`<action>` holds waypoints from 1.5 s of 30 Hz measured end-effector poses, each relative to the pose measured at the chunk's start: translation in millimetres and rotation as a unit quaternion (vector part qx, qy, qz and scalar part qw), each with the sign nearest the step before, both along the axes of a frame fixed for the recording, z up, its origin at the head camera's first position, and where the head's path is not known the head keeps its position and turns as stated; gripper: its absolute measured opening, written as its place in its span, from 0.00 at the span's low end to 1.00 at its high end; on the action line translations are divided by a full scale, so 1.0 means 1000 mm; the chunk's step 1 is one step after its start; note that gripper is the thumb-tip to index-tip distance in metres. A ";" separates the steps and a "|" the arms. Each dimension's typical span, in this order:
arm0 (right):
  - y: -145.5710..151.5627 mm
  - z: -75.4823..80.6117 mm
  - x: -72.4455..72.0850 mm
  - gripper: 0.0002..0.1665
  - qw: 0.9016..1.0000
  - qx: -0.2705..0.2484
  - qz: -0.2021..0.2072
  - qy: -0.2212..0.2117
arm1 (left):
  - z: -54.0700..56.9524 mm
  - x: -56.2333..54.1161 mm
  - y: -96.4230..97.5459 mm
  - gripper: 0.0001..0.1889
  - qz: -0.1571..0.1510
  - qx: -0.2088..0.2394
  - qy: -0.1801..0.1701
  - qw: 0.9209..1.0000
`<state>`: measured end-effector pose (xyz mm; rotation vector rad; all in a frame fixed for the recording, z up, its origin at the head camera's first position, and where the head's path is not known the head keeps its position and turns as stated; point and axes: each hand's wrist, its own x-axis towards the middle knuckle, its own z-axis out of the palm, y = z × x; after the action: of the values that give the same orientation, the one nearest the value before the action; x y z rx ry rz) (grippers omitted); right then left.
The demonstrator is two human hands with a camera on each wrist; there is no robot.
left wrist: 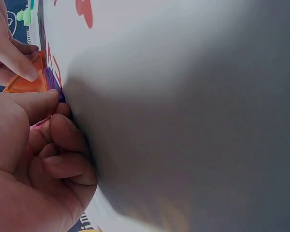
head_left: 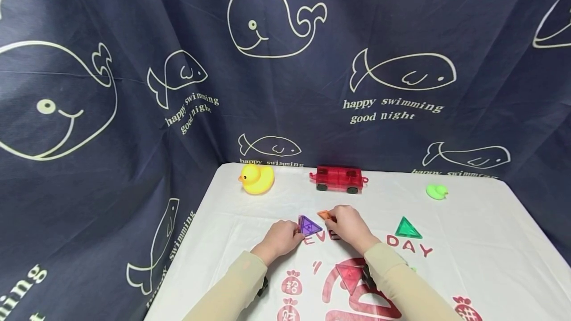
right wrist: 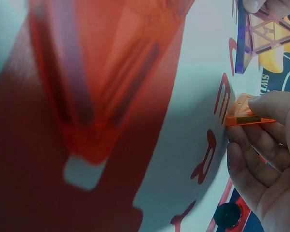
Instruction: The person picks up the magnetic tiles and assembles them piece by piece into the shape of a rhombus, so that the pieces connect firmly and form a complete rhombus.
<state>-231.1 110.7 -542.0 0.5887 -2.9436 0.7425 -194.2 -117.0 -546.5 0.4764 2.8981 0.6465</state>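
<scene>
My left hand (head_left: 282, 237) pinches a purple translucent triangle tile (head_left: 309, 227) near its lower left corner, tilted up from the table. A pinkish edge shows by its left side; what piece that belongs to is unclear. To the right, my right hand (head_left: 351, 224) holds an orange translucent triangle tile (head_left: 323, 214) between thumb and fingers. In the right wrist view, the orange tile (right wrist: 244, 110) stands apart from the purple tile (right wrist: 246, 38). Fingers hide part of both tiles. Below my right wrist lies a red triangle tile (head_left: 349, 275), partly covered by the sleeve.
A green triangle tile (head_left: 408, 229) lies right of my right hand. Along the back stand a yellow toy duck (head_left: 258, 180), a red wheeled toy wagon base (head_left: 340, 178) and a small green duck (head_left: 436, 192). Dark printed curtains (head_left: 285, 93) rise behind the white tabletop (head_left: 464, 222).
</scene>
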 end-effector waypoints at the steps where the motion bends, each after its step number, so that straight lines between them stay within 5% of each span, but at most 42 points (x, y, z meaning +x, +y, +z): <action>1: -0.001 0.000 0.000 0.04 1.000 -0.001 0.001 0.001 | 0.000 0.000 0.000 0.21 -0.001 -0.001 0.000 1.000; 16: -0.023 0.001 0.000 0.05 0.999 -0.002 0.020 0.035 | 0.001 -0.001 -0.001 0.21 -0.006 -0.003 0.005 1.000; 45: -0.035 0.002 0.004 0.04 1.000 0.007 0.022 0.013 | 0.006 -0.002 0.003 0.15 -0.025 -0.047 0.009 0.999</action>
<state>-227.1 75.6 -540.2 0.6619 -2.9242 0.7126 -196.5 -113.7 -540.3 0.5424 2.9083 0.4986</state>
